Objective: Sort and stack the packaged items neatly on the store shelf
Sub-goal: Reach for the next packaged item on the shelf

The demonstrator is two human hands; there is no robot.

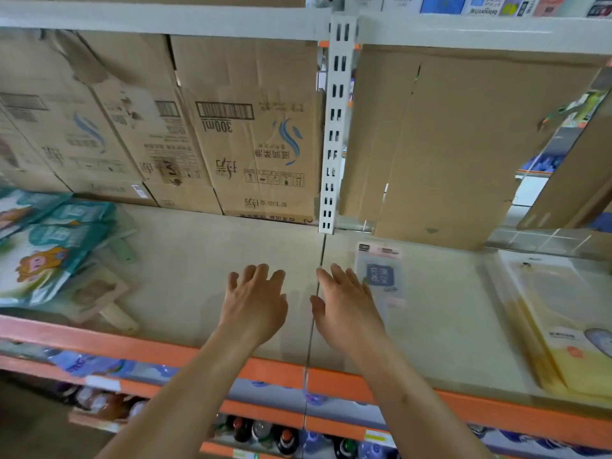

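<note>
In my remote feed, a beige shelf (205,260) with an orange front rail (149,352) carries teal printed packs (43,260) heaped at its left end. A clear hang-pack (381,276) with a blue card lies flat just right of the centre seam (323,246), and flat yellow packages (563,326) lie at the far right. Printed cartons (258,144) stand along the back, and flattened cardboard (447,144) leans behind the right bay.

Glossy plastic packets (46,260), matt cardboard boxes (258,144), smooth pale shelf board (198,260).
</note>
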